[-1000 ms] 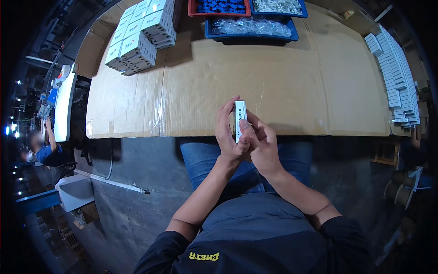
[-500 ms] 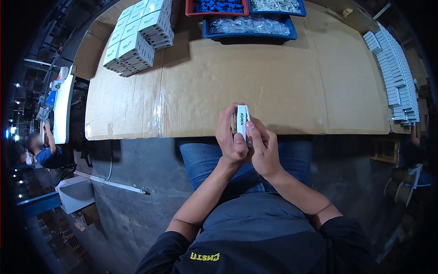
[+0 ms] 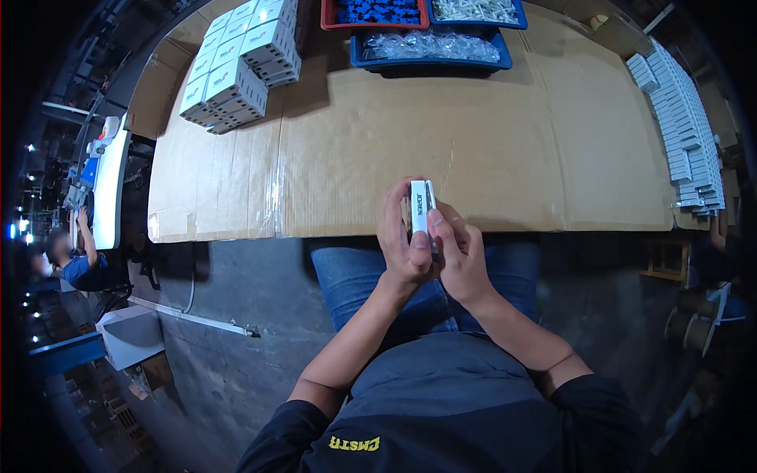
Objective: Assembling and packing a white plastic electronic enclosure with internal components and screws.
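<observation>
Both hands grip a small white rectangular block [image 3: 419, 203] with dark printing on its upward face, held upright just over the near edge of the table. My left hand [image 3: 400, 248] wraps its left side, fingers curled behind and the thumb lying on the lower part of the printed face. Closed round the right side is my right hand [image 3: 464, 256], its thumb pressing the block's right edge. Fingers and palms hide the block's underside and lower end.
Cardboard covers the table [image 3: 426, 142]. White boxes [image 3: 236, 75] are stacked far left; small white packs [image 3: 682, 130] line the right edge. At the back stand a red tray [image 3: 374, 26] of blue pieces and blue trays [image 3: 434, 68] of clear and pale parts. A person [image 3: 83, 268] sits at left.
My left thumb has slid slightly right and now lies over the lower printed face. The block has turned or shifted only a little; both hands keep their hold.
</observation>
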